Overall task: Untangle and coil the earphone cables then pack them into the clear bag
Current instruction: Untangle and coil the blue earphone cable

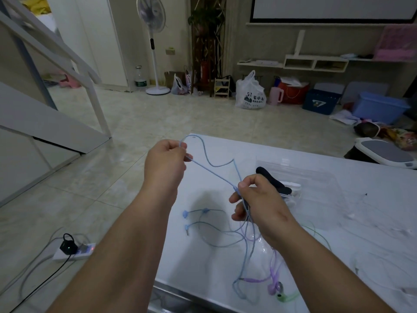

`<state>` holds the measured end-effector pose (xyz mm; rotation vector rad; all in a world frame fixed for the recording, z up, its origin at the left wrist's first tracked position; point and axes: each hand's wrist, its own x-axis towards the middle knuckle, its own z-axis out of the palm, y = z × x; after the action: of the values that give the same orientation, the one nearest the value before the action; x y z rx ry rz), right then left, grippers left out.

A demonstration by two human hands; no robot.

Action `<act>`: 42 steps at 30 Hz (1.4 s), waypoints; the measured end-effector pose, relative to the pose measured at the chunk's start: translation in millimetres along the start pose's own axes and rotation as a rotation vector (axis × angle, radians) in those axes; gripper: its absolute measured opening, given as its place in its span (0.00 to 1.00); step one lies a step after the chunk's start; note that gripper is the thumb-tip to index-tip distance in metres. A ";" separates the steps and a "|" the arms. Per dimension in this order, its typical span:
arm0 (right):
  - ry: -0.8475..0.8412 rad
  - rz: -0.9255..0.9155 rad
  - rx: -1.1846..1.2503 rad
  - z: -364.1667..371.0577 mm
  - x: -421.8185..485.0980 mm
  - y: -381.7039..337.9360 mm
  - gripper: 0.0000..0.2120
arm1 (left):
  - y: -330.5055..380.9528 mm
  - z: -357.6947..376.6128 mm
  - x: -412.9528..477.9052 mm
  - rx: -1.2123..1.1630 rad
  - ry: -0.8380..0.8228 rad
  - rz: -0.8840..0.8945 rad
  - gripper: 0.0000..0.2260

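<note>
A light blue earphone cable [212,171] stretches between my two hands above the white table [338,177]. My left hand [165,162] pinches one end of it, raised over the table's left corner. Lower and to the right, my right hand [255,201] grips the same cable, whose strands hang down from the fist. The blue plug and earbuds [186,214] lie on the table below. A purple earphone [274,284] and a green earphone [282,297] lie tangled near the front edge. The clear bag [316,175] lies flat behind my right hand.
A black clip-like object [270,179] rests on the clear bag. Thin white cables [383,256] sprawl over the table's right side. On the floor at the left lies a power strip [72,250] with a black plug. Bags and boxes line the far wall.
</note>
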<state>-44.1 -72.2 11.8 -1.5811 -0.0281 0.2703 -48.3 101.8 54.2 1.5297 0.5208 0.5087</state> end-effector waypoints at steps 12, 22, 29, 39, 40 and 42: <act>0.069 -0.206 -0.209 3.5 -5.6 -3.1 0.09 | 3.3 5.5 -19.3 0.536 -0.203 0.401 0.18; 0.107 -0.228 -0.183 0.3 -5.7 -11.9 0.05 | -0.1 6.9 -22.9 0.700 -0.590 0.256 0.09; -0.050 -0.133 -0.198 -11.3 -2.2 -15.1 0.04 | -1.5 4.9 -6.6 0.256 -0.010 0.259 0.09; -0.025 -0.107 -0.178 -17.5 4.2 -11.2 0.09 | -7.5 -12.2 10.8 0.444 0.160 0.223 0.07; -0.044 -0.087 -0.099 -16.4 3.5 -14.0 0.09 | -9.7 -13.4 12.2 0.597 0.085 0.200 0.07; -0.073 -0.055 0.035 -14.6 2.1 -19.8 0.10 | -15.5 -13.4 14.6 0.914 -0.081 0.143 0.09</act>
<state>-36.3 -85.5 31.1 -1.5332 -0.1227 0.2833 -45.1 121.5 39.0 2.4619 0.6213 0.3177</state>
